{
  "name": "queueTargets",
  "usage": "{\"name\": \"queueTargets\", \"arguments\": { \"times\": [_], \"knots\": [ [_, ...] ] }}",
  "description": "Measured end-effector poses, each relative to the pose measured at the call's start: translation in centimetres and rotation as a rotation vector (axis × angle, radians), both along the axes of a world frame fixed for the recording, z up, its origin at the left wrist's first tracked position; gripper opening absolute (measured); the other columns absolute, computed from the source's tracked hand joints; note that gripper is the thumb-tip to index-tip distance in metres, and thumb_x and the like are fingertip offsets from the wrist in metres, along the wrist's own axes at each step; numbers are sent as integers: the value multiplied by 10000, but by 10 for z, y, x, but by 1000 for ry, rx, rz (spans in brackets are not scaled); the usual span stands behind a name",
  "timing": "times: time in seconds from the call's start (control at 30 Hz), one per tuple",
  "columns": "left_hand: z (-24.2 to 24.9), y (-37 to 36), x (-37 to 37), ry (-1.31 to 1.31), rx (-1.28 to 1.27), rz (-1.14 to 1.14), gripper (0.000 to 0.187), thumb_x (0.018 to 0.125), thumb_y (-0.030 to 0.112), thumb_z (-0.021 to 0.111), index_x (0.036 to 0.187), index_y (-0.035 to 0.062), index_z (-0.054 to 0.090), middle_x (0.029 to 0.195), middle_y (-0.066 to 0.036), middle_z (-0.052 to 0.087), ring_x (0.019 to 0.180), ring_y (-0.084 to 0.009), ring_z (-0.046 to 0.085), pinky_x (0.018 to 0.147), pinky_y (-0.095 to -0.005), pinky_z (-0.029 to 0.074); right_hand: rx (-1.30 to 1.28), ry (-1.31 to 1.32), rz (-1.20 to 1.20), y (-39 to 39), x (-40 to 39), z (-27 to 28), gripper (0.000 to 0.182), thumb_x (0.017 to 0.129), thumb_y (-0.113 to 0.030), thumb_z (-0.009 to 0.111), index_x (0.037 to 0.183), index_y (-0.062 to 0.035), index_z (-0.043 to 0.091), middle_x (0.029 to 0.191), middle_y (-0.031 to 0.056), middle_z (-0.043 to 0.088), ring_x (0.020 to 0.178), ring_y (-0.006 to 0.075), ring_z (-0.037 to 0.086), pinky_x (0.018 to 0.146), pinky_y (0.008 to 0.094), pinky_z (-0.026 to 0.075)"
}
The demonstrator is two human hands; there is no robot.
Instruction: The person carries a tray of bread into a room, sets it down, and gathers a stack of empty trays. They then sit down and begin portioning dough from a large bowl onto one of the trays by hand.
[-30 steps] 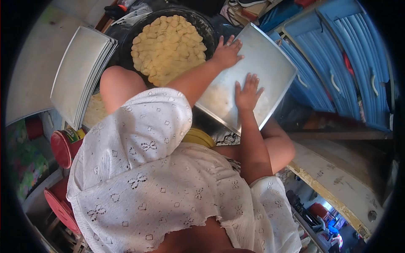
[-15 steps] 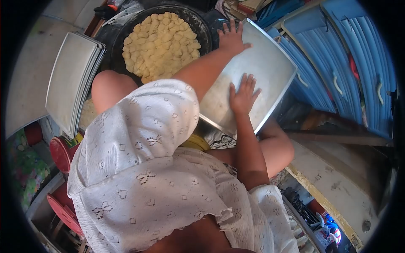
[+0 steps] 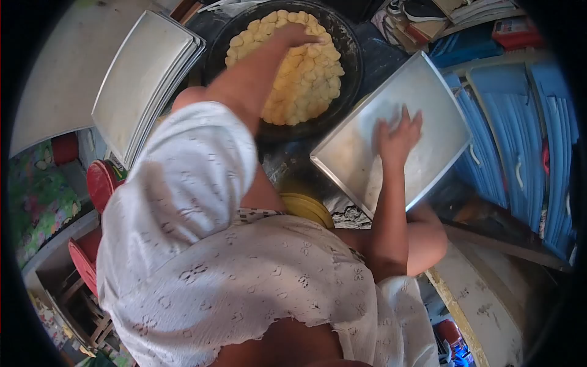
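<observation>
My left hand [image 3: 299, 35] is over the yellowish dough pieces [image 3: 306, 73], near their upper edge; its fingers point right and look open, though slightly blurred. Many rounded pieces lie close together in a wide dark round pan [image 3: 351, 67]. My right hand [image 3: 398, 139] is open on a flat metal tray [image 3: 437, 113], fingers spread and raised a little from a palm that seems to touch the surface. The tray lies tilted beside the pan, with no dough on it.
A stack of metal trays [image 3: 137, 76] leans at the left. Blue slatted panels [image 3: 504, 140] stand at the right. Below the pan is a yellow round object [image 3: 306, 208]. Red round lids or containers [image 3: 101, 183] are at the lower left, and shoes [image 3: 422, 9] at the top right.
My left hand has left the tray's upper edge and moved left over the dough. My right hand stays on the tray, its fingers more spread. The whole view has shifted.
</observation>
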State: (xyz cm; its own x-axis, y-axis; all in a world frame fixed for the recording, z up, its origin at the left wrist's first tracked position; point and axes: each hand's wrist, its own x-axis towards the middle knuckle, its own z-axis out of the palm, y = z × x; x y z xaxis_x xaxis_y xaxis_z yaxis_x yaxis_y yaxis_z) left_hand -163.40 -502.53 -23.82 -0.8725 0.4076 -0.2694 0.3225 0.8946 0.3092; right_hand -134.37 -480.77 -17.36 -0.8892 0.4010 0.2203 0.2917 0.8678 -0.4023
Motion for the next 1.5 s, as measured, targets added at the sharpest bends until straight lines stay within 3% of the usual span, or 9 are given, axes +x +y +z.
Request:
{"name": "queueTargets", "arguments": {
  "times": [0.13,0.3,0.5,0.6,0.97,1.2,1.27,1.37,1.5],
  "knots": [
    [34,-82,-30,-89,-349,-284,654,704,516,603,1162,57,516,1144,-166,532,1060,-316,504,877,-399,404,-141,157,252,-44,-82,6,576,695,-180,647,1217,-52,439,1339,279,242,1221,408,270,1012,437,247],
    [17,-142,-25,-401,-316,-373,671,709,479,611,1206,49,475,1199,-203,480,1123,-349,441,946,-393,342,-195,-285,444,-90,-178,-65,684,682,-219,662,1278,-79,356,1327,231,275,1179,373,334,961,415,339],
    [-82,-150,-10,-221,-17,27,800,686,427,660,1322,88,313,1365,-265,206,1236,-400,287,996,-409,293,-200,-747,439,-116,-256,-147,899,644,-260,717,1364,-145,191,1373,184,209,1202,375,318,931,433,378],
    [-115,-145,-22,158,-23,133,776,672,377,691,1316,135,333,1398,-216,162,1268,-382,235,1001,-432,286,-35,-706,412,-122,-298,-157,937,640,-271,731,1375,-220,153,1417,150,112,1231,358,290,917,506,369],
    [-155,-121,-96,100,255,114,961,605,357,748,1369,169,194,1423,-160,149,1276,-354,236,1000,-421,303,147,-653,529,-156,-387,-190,1042,544,-304,799,1351,-381,144,1435,71,99,1301,407,17,850,733,253],
    [-134,-115,-96,15,-179,-12,993,537,328,785,1351,223,227,1410,-89,221,1290,-318,224,996,-476,276,208,-491,588,-153,-372,-203,594,663,-184,690,1178,-294,414,1209,60,353,1176,369,288,827,524,419],
    [-143,-117,-96,444,-99,-76,888,557,241,773,1306,218,296,1357,-79,309,1241,-300,314,978,-461,296,268,-300,679,-146,-354,-217,374,704,-117,591,1038,-262,504,1082,67,412,1073,346,388,770,482,434],
    [-187,-119,-112,447,92,-211,822,570,159,749,1274,219,329,1304,-86,374,1175,-290,385,942,-466,324,400,-301,842,-142,-324,-211,358,700,-134,591,1031,-245,514,1076,64,420,1066,333,402,782,455,435],
    [-147,-108,-101,16,200,-14,817,581,112,720,1284,178,310,1231,-112,429,1124,-288,426,902,-448,359,282,-592,1030,-134,-317,-170,396,669,-197,635,1048,-216,522,1109,69,420,1076,339,405,811,452,429]
  ]
}}
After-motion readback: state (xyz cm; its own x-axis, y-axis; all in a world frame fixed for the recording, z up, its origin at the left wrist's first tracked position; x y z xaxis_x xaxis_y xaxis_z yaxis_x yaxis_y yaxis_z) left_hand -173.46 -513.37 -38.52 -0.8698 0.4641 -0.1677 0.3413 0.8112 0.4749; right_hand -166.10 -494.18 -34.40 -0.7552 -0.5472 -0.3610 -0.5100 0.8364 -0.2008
